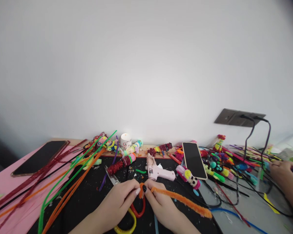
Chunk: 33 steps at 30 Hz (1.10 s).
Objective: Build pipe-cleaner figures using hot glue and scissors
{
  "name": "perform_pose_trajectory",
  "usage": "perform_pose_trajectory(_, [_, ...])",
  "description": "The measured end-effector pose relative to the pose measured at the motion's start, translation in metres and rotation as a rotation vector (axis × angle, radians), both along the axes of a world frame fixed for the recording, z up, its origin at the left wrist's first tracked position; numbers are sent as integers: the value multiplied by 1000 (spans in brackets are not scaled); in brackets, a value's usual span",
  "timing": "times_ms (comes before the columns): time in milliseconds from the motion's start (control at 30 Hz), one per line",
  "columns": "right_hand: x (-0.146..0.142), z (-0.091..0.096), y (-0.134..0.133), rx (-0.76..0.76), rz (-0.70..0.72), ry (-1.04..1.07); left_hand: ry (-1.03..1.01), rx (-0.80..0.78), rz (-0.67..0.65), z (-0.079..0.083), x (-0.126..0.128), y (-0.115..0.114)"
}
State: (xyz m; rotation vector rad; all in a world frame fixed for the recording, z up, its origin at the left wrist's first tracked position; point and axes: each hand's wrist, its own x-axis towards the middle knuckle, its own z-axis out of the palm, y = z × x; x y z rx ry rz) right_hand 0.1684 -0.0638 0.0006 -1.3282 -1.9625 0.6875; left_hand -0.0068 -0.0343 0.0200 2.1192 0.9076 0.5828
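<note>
Both hands meet at the front middle over a black mat (90,198). My left hand (123,198) pinches one end of an orange pipe cleaner (183,198) between thumb and fingertips. Beside it my right hand (158,198) is closed on the same pipe cleaner, whose long fuzzy tail runs off to the right. The end between the fingers looks bent or coiled; part of it is covered. Under my hands lie scissors (130,224) with yellow and red handles, their blades pointing up left. A pale pink glue gun (162,173) rests just beyond my fingers.
Loose green pipe cleaners (56,188) and dark red ones lie left, near a phone (39,157). Another phone (194,161) leans among colourful pipe-cleaner figures. A paper cup (126,141) stands by the wall. Black cables run from an outlet (239,117). Another person's hand (283,175) is at right.
</note>
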Motion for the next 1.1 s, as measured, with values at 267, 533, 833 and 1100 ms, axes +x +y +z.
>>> perform_pose_trajectory(267, [-1,1,0,-26,19,33,-53,36,7,-14,2,1])
perform_pose_trajectory(533, [0,4,1,-56,-7,88,-77,64,42,-19,1,2])
perform_pose_trajectory(833, [3,0,6,13,-73,139,-89,43,89,-6,-1,3])
perform_pose_trajectory(1100, [8,-6,8,73,-98,20,-363,-303,200,-26,1,11])
